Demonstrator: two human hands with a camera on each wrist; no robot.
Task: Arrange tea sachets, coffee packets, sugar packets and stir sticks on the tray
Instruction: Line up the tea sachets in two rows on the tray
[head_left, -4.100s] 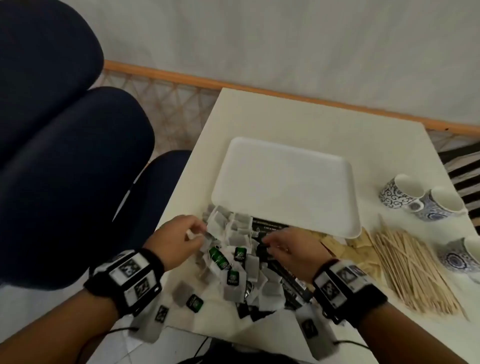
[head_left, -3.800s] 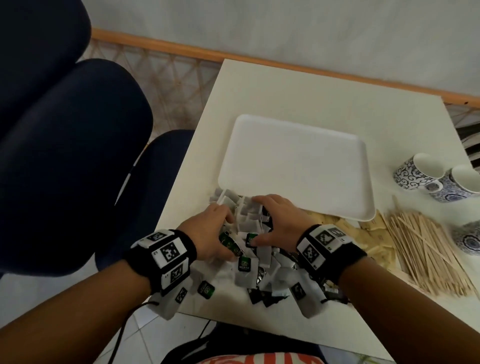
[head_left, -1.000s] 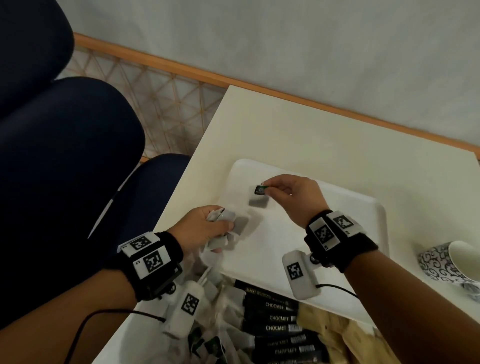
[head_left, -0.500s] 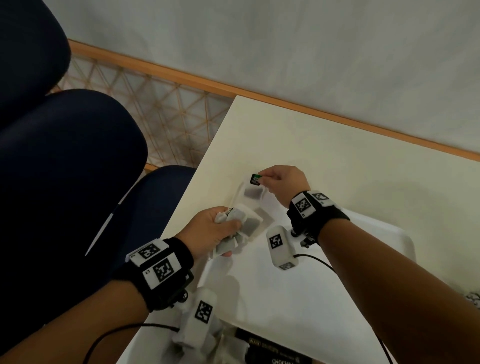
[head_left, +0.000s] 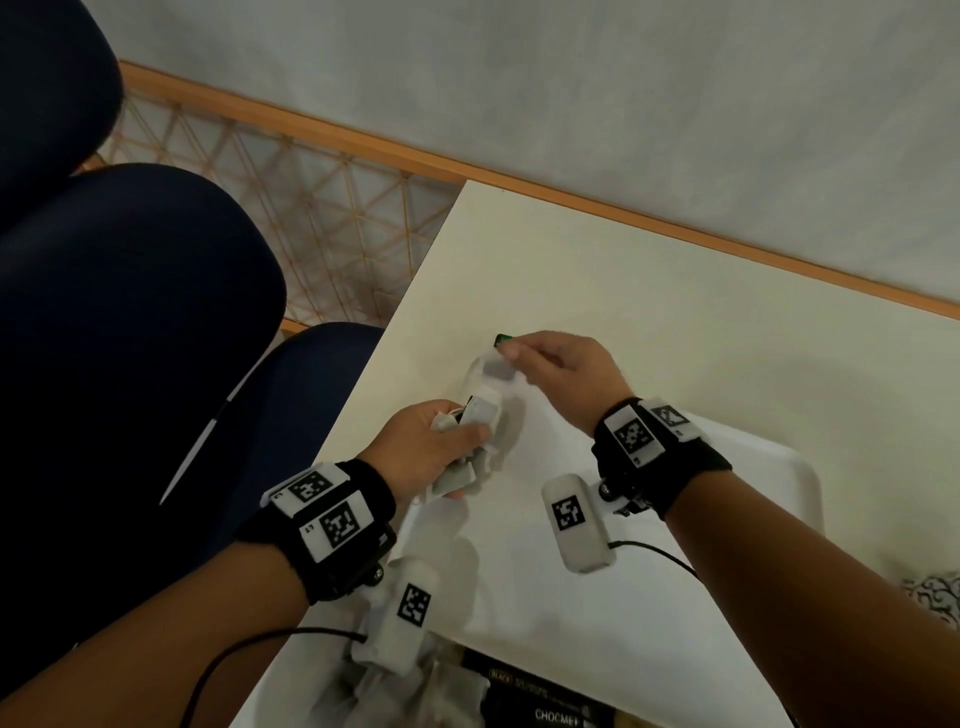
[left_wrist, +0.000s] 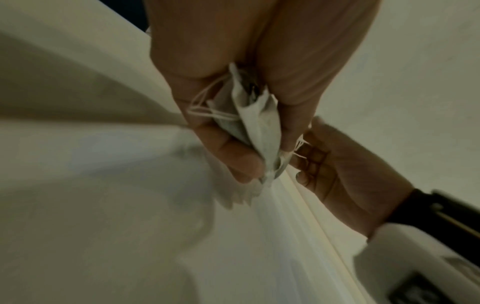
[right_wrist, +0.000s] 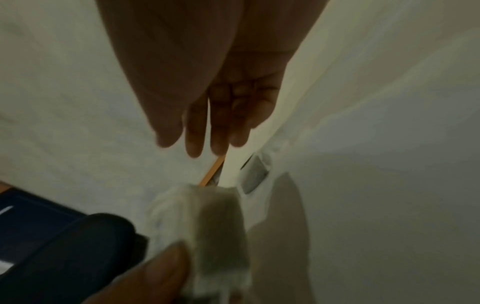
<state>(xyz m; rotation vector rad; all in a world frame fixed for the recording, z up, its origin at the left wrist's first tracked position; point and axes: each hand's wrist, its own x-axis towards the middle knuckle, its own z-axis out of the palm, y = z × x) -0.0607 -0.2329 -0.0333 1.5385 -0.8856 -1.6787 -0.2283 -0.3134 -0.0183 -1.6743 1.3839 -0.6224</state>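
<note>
In the head view my left hand (head_left: 436, 447) hovers over the left edge of the white tray (head_left: 753, 483) and grips a bunch of white tea sachets (head_left: 475, 423). The left wrist view shows the same bunch of sachets (left_wrist: 257, 131), strings trailing, squeezed between thumb and fingers. My right hand (head_left: 561, 374) reaches to the tray's far left corner and pinches the green tag (head_left: 503, 340) of one tea sachet (head_left: 496, 370), whose bag lies on that corner. In the right wrist view that single sachet (right_wrist: 254, 174) lies flat by the rim; the tag is hidden.
Black coffee packets (head_left: 550, 714) and loose tea sachets (head_left: 395, 691) lie on the table just in front of the tray. A patterned cup (head_left: 935, 597) shows at the right edge. A dark blue chair (head_left: 130, 312) stands left of the table.
Both hands rose from the sachet pile to the tray. My right hand carried one sachet by its tag to the far left corner, where its bag now lies.
</note>
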